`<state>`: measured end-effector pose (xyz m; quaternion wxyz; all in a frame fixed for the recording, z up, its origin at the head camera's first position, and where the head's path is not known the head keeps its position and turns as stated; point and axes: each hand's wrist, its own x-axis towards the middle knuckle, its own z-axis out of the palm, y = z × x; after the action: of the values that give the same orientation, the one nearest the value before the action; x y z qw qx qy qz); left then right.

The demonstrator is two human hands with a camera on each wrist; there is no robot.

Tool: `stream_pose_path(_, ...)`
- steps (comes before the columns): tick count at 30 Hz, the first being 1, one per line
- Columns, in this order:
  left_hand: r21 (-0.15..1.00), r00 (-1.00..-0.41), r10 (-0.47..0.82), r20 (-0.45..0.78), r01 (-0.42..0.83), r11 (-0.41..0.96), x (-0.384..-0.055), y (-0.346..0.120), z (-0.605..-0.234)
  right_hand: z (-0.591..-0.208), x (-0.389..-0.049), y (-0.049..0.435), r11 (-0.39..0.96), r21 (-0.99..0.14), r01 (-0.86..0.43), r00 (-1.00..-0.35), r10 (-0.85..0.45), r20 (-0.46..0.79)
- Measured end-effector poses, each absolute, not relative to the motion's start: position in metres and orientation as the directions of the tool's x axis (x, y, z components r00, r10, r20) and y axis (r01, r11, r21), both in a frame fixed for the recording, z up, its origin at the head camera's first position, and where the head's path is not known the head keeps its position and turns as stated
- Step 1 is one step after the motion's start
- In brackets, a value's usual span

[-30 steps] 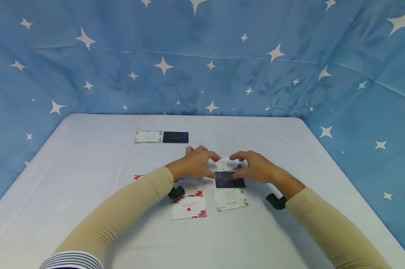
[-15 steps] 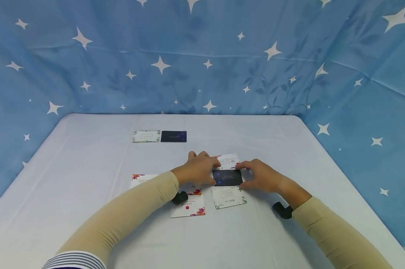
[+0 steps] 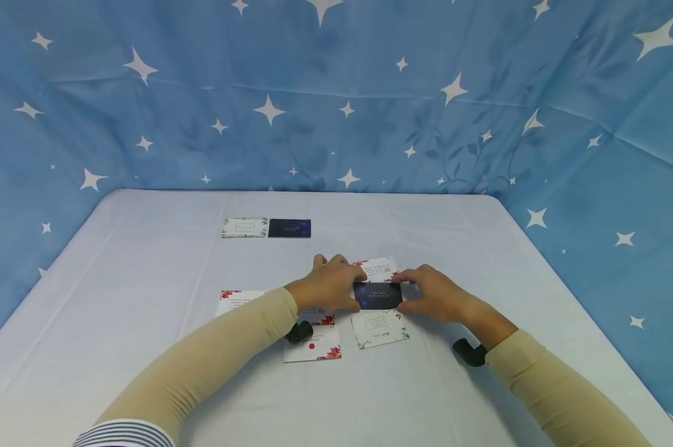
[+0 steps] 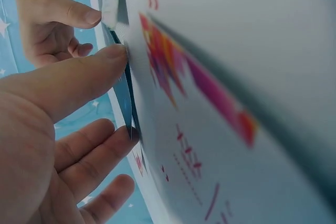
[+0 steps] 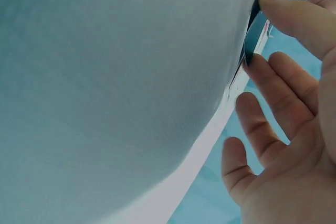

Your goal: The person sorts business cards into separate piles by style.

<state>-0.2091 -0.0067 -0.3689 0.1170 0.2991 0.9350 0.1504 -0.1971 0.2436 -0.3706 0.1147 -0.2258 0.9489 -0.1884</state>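
1. Head view: the left hand (image 3: pixel 331 284) and the right hand (image 3: pixel 438 296) pinch the two short ends of a dark blue card (image 3: pixel 378 296) between thumb and fingers. The card is at the white table (image 3: pixel 370 397), right of the middle between its left and right edges and well short of its far edge. A red-patterned card (image 3: pixel 378 269) lies just beyond it, towards the far edge, and a green-leafed card (image 3: pixel 380 329) just on the near side. Towards the left edge are a white card with a red dot (image 3: pixel 313 351) and two others partly covered by the left sleeve (image 3: pixel 202 357). Close to the far edge, on its left half, a leaf-bordered card (image 3: pixel 244 228) and a second dark card (image 3: pixel 289 228) lie side by side.

2. Left wrist view: the left thumb and a fingertip hold the dark blue card along its end; the other fingers are spread. The right hand is at the opposite end. A white card with orange and pink print (image 4: pixel 199 77) lies close to the camera.

3. Right wrist view: the right thumb and a fingertip grasp the dark blue card, which looks bowed between them; the remaining fingers are loosely bent and off the table surface.
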Motion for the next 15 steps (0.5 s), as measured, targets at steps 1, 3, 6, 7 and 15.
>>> stream_pose_path(1, 0.353, -0.793, 0.595, -0.129, 0.524, 0.775, -0.209, -0.007, -0.369, -0.371, -0.197, 0.244, 0.827, -0.408, -0.387, -0.873, -0.47, -0.126)
stream_pose_path(3, 0.354, -0.794, 0.595, -0.127, 0.524, 0.775, -0.209, -0.007, -0.37, -0.371, -0.196, 0.244, 0.827, -0.411, -0.384, -0.877, -0.466, -0.118)
stream_pose_path(6, 0.347, -0.796, 0.594, -0.117, 0.528, 0.775, -0.209, -0.008, -0.369, -0.37, -0.196, 0.244, 0.824, -0.42, -0.38, -0.883, -0.459, -0.101)
stream_pose_path(7, 0.346, -0.797, 0.593, -0.113, 0.528, 0.776, -0.209, -0.009, -0.368, -0.369, -0.196, 0.243, 0.823, -0.421, -0.381, -0.884, -0.458, -0.095)
stream_pose_path(15, 0.39, -0.822, 0.568, -0.048, 0.508, 0.768, -0.219, -0.028, -0.36, -0.356, -0.207, 0.227, 0.813, -0.411, -0.412, -0.885, -0.464, -0.03)
